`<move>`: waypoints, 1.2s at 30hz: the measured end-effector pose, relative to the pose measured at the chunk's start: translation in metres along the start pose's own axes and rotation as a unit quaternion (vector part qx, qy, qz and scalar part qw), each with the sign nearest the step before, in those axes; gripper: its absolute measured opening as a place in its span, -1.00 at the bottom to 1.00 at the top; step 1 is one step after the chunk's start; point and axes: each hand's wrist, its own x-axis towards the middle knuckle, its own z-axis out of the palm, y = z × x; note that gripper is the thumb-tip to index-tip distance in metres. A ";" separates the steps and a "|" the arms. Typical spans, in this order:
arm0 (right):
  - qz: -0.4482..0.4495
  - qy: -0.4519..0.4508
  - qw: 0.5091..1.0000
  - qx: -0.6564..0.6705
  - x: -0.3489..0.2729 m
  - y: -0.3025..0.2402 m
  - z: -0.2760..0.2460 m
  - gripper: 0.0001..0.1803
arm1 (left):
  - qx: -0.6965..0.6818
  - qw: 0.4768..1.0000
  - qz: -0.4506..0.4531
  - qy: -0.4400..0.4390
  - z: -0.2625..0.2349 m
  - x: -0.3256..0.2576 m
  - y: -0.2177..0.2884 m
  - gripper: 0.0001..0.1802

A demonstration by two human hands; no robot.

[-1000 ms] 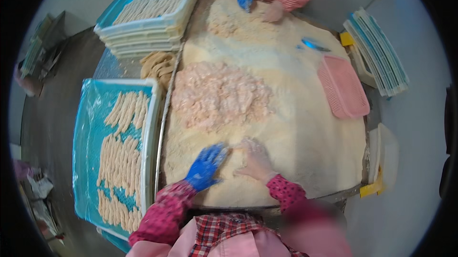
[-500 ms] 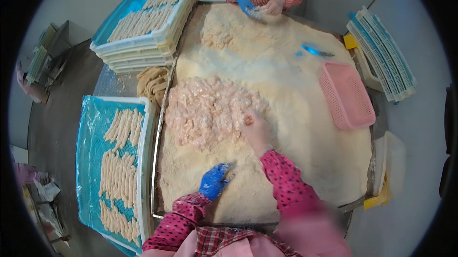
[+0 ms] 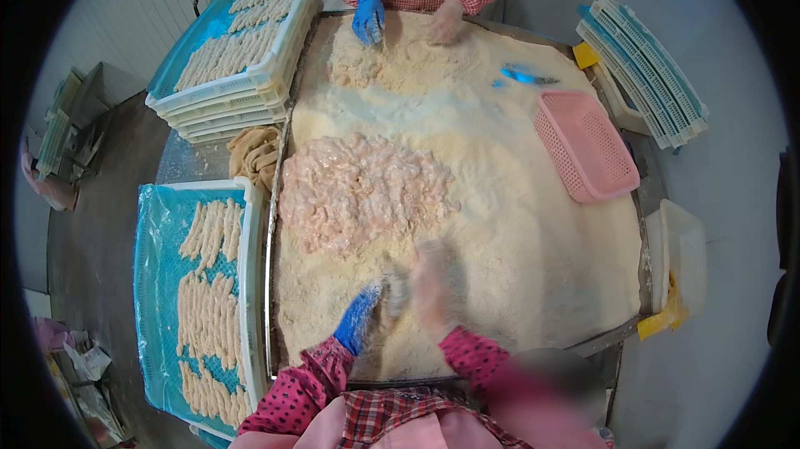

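My left hand (image 3: pixel 360 320), in a blue glove dusted with crumbs, is low over the pale crumb layer (image 3: pixel 525 282) near the front edge. Its fingers are smeared by motion. Just right of it is my right hand (image 3: pixel 431 295), in a pale glove, also blurred; whether either hand holds anything cannot be made out. Beyond both hands lies a wet, glossy heap of pinkish raw meat pieces (image 3: pixel 362 191). Left of the work table, a white tray (image 3: pixel 252 282) lined with blue plastic holds rows of crumb-coated strips (image 3: pixel 208 316).
A stack of white trays (image 3: pixel 225 91) stands at far left beside a tan cloth (image 3: pixel 254 153). On the right are a pink basket (image 3: pixel 587 145), a clear bin (image 3: pixel 683 253) and upright trays (image 3: pixel 646 70). Across the table, a co-worker's gloved hands (image 3: pixel 368 17) touch the crumbs.
My right hand has drawn back from the meat heap toward my left hand. The co-worker's hands have moved apart and down to the crumbs. The view has shifted slightly.
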 end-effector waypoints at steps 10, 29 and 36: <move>-0.052 -0.100 0.990 0.083 -0.010 -0.074 0.050 -0.26 | -0.410 0.902 0.103 -0.080 -0.045 -0.020 -0.025 -0.52; -0.099 -0.151 0.971 -0.154 0.013 -0.024 0.011 -0.56 | 0.273 0.891 0.199 0.304 -0.354 -0.183 0.194 -0.30; 0.129 0.016 0.985 0.109 0.005 0.002 0.016 -0.67 | 0.434 0.791 0.266 0.339 -0.400 -0.230 0.142 -0.53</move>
